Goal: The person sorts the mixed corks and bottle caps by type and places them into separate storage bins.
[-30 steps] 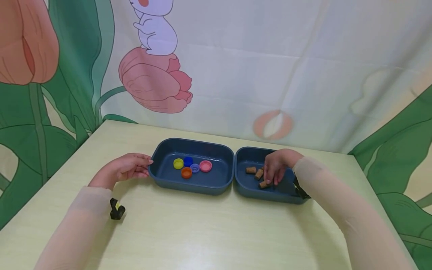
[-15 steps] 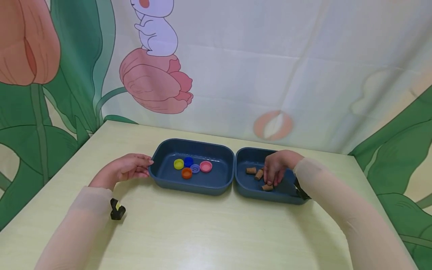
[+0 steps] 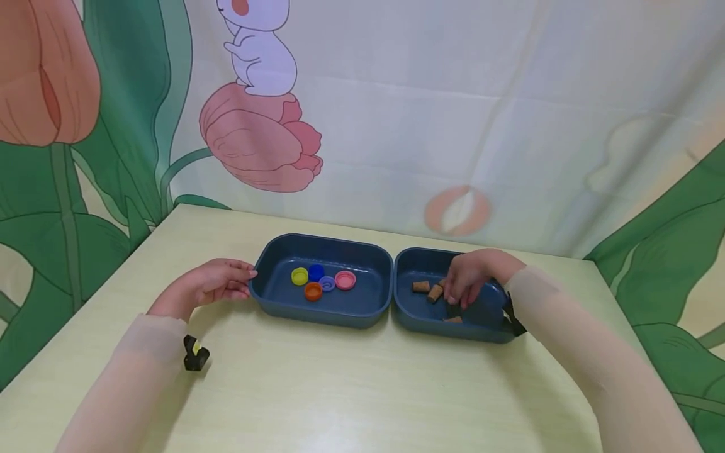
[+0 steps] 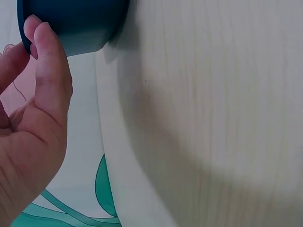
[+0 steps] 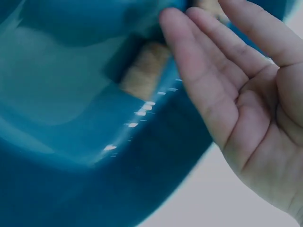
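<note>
My left hand [image 3: 218, 281] pinches the left end rim of a dark blue tray [image 3: 323, 314]; the left wrist view shows its thumb and fingers at the rim. Inside lie yellow [image 3: 299, 276], blue [image 3: 316, 272], orange [image 3: 313, 291], purple [image 3: 326, 284] and pink [image 3: 345, 280] bottle caps. Over a second blue tray [image 3: 419, 324], my right hand [image 3: 470, 274] points its fingers downward. Corks [image 3: 421, 287] lie left of it, and another cork [image 3: 453, 319] sits by the front wall. In the right wrist view the fingers are nearly straight beside a cork [image 5: 144, 71], with nothing visibly held.
Both trays stand end to end on a pale wooden table [image 3: 340, 384]. Behind them hangs a printed cloth [image 3: 374, 138] with flowers and a white animal. A small black device [image 3: 195, 353] is at the left wrist.
My right hand has lifted slightly and shifted right. The cork below its fingers has moved toward the tray's front wall. My left hand stays at the rim.
</note>
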Demonstrator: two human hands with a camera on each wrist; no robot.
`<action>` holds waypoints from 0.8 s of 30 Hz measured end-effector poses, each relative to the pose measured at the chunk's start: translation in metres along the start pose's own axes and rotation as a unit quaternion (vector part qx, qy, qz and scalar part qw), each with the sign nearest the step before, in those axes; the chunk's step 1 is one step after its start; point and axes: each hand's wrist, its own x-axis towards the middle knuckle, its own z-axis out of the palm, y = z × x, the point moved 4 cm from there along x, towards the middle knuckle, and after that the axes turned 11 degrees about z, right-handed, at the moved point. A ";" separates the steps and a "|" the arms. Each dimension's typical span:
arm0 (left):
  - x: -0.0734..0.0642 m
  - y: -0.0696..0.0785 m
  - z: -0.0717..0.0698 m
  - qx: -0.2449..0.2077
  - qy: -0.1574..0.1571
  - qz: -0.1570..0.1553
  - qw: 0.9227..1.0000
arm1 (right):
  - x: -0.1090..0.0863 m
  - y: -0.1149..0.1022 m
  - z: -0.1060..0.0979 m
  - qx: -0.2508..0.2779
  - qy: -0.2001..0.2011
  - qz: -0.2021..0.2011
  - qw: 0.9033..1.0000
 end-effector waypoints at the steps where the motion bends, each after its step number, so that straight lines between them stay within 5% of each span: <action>1: 0.000 0.000 0.000 0.008 0.000 0.003 1.000 | -0.007 0.001 -0.001 0.010 0.013 -0.014 1.000; 5: -0.003 -0.001 0.001 0.041 0.009 0.010 0.999 | -0.040 0.002 -0.005 0.057 0.081 -0.073 0.992; 11: -0.006 0.001 -0.001 0.063 0.027 0.026 0.997 | -0.081 0.004 0.007 0.108 0.181 -0.138 0.968; 19: -0.011 0.000 -0.006 0.106 0.049 0.041 0.992 | -0.107 0.006 0.053 0.139 0.220 -0.184 0.948; 24: -0.018 0.007 -0.006 0.194 0.071 0.039 0.978 | -0.109 0.011 0.074 0.148 0.235 -0.187 0.942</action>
